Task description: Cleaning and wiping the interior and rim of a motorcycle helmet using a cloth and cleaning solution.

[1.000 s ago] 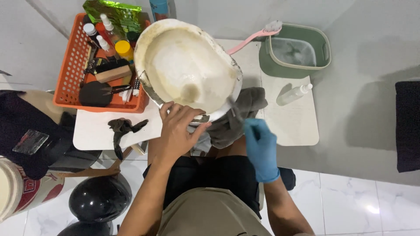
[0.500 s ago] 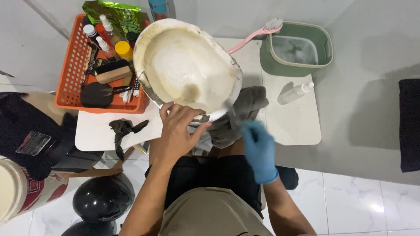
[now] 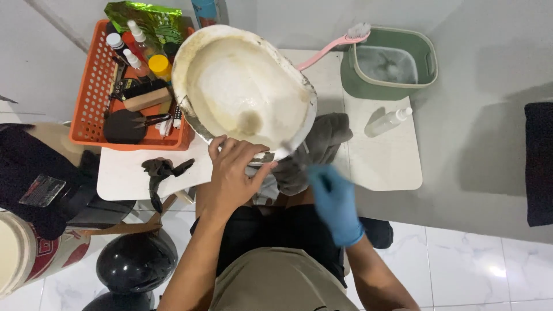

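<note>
A large white, yellow-stained hollow shell (image 3: 247, 92), shaped like the inside of a helmet, rests tilted on the white table (image 3: 380, 164). My bare left hand (image 3: 233, 173) grips its near rim with fingers spread. My right hand (image 3: 335, 201), in a blue glove, is blurred just right of the left hand. It holds a thin grey tool (image 3: 299, 158) whose tip points at the shell's near rim. A grey cloth (image 3: 322, 141) lies bunched under the shell.
An orange basket (image 3: 92, 98) of bottles and brushes stands at the left. A green tub (image 3: 426, 63) with a pink brush (image 3: 328, 49) is at the back right, with a clear spray bottle (image 3: 389, 121) nearby. Black rounded helmets (image 3: 135, 262) and a bucket (image 3: 23, 253) sit on the floor.
My gloved right hand has shifted slightly left, bringing the tool's tip closer to the shell's rim, and it now blurs with motion. The left hand keeps its hold.
</note>
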